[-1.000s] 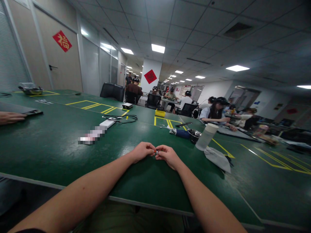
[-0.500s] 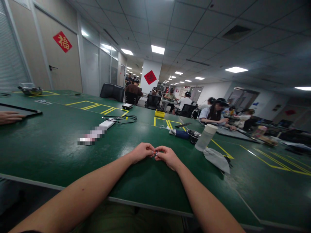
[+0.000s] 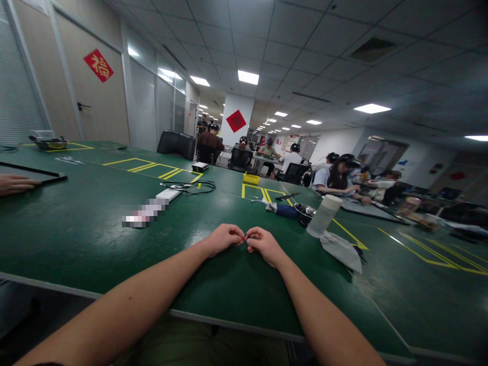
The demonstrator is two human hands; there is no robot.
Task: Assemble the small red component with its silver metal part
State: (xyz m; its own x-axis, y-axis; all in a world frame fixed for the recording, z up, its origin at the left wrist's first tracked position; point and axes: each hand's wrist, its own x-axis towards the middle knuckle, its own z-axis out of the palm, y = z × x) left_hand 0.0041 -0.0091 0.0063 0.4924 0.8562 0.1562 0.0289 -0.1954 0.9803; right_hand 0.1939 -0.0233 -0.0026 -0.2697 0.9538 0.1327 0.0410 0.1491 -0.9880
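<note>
Both of my hands meet just above the green table [image 3: 213,290], fingertips almost touching. My left hand [image 3: 225,240] pinches a tiny orange-red piece [image 3: 242,238] between thumb and forefinger; its kind is too small to make out. Facing it, my right hand [image 3: 264,247] is closed in a pinch at the other side of that piece. Something small and dark shows at the right fingertips, mostly hidden by them.
A power strip [image 3: 171,193] and black cable [image 3: 198,187] lie ahead left. To the right stand a translucent bottle [image 3: 322,218], a metal bowl [image 3: 305,213], a grey pouch [image 3: 342,250] and a blue rolled item [image 3: 286,211]. Another person's hand [image 3: 17,184] rests at far left.
My right fingertips have shifted slightly to the right and turned a little. The small silvery-dark part seen between the fingers before is now mostly covered. My left hand stays nearly still.
</note>
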